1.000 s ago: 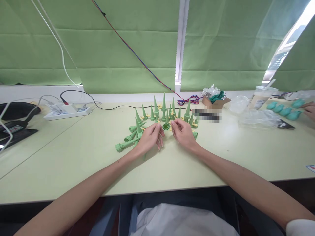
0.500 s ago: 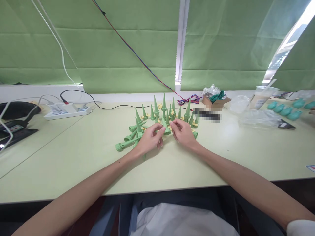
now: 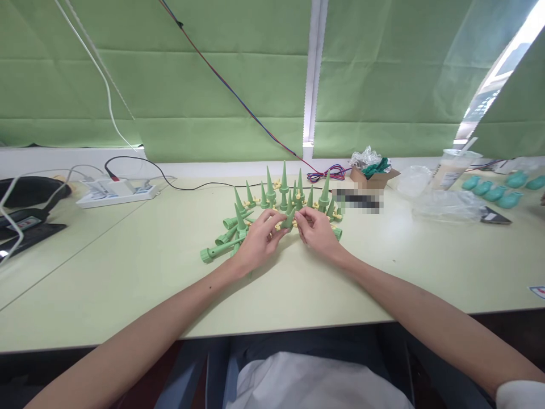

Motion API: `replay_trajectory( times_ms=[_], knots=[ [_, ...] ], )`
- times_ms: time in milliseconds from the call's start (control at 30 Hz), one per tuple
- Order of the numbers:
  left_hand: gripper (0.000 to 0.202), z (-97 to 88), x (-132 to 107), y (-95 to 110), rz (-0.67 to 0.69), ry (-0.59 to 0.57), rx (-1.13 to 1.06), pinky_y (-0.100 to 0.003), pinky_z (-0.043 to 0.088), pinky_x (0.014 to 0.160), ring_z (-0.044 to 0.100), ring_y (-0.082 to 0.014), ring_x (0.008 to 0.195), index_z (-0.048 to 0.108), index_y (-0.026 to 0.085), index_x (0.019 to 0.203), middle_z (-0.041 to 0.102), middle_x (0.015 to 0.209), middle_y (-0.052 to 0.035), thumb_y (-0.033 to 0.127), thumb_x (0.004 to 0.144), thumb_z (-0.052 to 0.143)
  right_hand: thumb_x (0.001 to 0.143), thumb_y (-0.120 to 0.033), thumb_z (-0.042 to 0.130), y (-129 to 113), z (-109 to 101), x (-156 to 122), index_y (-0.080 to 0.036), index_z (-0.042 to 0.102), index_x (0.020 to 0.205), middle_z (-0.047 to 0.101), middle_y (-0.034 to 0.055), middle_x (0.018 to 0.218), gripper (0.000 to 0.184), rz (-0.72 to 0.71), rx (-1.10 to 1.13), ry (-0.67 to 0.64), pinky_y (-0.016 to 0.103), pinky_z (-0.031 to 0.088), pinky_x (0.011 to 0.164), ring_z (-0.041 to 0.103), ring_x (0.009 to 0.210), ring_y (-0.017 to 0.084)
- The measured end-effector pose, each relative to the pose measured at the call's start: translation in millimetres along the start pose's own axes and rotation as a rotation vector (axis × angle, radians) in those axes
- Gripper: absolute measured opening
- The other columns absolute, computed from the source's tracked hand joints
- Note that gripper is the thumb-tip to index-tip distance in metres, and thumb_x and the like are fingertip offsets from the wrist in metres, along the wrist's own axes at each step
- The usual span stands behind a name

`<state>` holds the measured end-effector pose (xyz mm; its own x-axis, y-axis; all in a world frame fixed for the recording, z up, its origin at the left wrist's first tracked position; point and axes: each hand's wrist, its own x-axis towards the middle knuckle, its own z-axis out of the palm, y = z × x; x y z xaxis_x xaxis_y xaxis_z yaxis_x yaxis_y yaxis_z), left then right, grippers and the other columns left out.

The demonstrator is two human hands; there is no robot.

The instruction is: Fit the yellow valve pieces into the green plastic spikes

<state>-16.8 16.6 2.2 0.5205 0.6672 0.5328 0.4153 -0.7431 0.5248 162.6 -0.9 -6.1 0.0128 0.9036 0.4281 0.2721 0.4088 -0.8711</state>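
My left hand (image 3: 263, 237) is closed on a green plant watering spike (image 3: 289, 220), a small plastic cone held just above the table. Its fingers cover part of the cone. Close by on the right, my right hand (image 3: 315, 228) is pinched at the cone's side; whatever lies between its fingertips is hidden. Behind both hands, several similar green watering spikes (image 3: 324, 196) stand point up, many with small yellow valves (image 3: 277, 183). Beside my left wrist, a longer green spike (image 3: 219, 250) lies on its side with its ribbed cap outward.
A white power strip (image 3: 117, 195) with cables sits at the left. Toward the back right are a cardboard box (image 3: 374, 180), a lidded drink cup (image 3: 449, 170) and a clear plastic bag (image 3: 449, 207). Teal bulb-shaped pieces (image 3: 494, 192) lie at the far right, near part of another person's hand.
The held spike has turned, its wide end swinging from lower right toward my left fingers. My left fingers have shifted round it, while my right hand has hardly moved.
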Motion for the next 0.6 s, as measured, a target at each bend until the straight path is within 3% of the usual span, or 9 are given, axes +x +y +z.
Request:
replay_trajectory(
  times_ms=[167,367,467,533,600],
  knots=[
    [0.02,2.5,0,1,0.005,0.04,0.024,-0.024,0.052,0.057,0.055,-0.0066,0.061,0.057,0.023,0.113,0.051,0.112,-0.007,0.029,0.096,0.05,0.092,-0.05,0.05,1,1,-1,-0.022,0.047,0.072,0.047,-0.0029,0.058,0.035,0.003,0.03,0.01,0.026,0.036,0.049,0.043,0.049,0.012],
    [0.024,2.7,-1,15,-0.11,0.106,-0.045,-0.024,0.05,0.056,0.057,-0.0082,0.064,0.05,0.022,0.116,0.053,0.118,-0.0084,0.035,0.095,0.05,0.093,-0.051,0.051,3,3,-1,-0.022,0.049,0.074,0.049,-0.0025,0.061,0.035,-0.009,0.068,0.073,0.025,0.037,0.048,0.045,0.05,0.012],
    [0.026,0.0,1,19,-0.238,0.105,-0.173,-0.022,0.044,0.048,0.055,-0.008,0.055,0.052,0.019,0.099,0.061,0.095,-0.0042,0.045,0.095,0.05,0.094,-0.051,0.05,4,2,-1,-0.022,0.05,0.076,0.05,-0.0027,0.062,0.034,-0.025,0.072,0.117,0.025,0.036,0.048,0.044,0.05,0.011],
    [0.037,-1.6,2,20,-0.318,0.03,-0.256,-0.022,0.041,0.044,0.051,-0.0071,0.045,0.053,0.017,0.082,0.059,0.074,-0.0003,0.052,0.095,0.046,0.095,-0.051,0.05,3,2,-1,-0.021,0.05,0.077,0.049,-0.003,0.062,0.034,-0.04,0.07,0.128,0.024,0.035,0.047,0.043,0.05,0.01],
    [0.049,-2.1,3,18,-0.385,-0.048,-0.34,-0.022,0.039,0.042,0.049,-0.0068,0.039,0.055,0.016,0.073,0.057,0.066,0.0003,0.059,0.094,0.043,0.095,-0.05,0.05,2,2,-1,-0.021,0.05,0.077,0.048,-0.0032,0.063,0.034,-0.053,0.077,0.117,0.024,0.035,0.047,0.042,0.049,0.01]
  ],
)
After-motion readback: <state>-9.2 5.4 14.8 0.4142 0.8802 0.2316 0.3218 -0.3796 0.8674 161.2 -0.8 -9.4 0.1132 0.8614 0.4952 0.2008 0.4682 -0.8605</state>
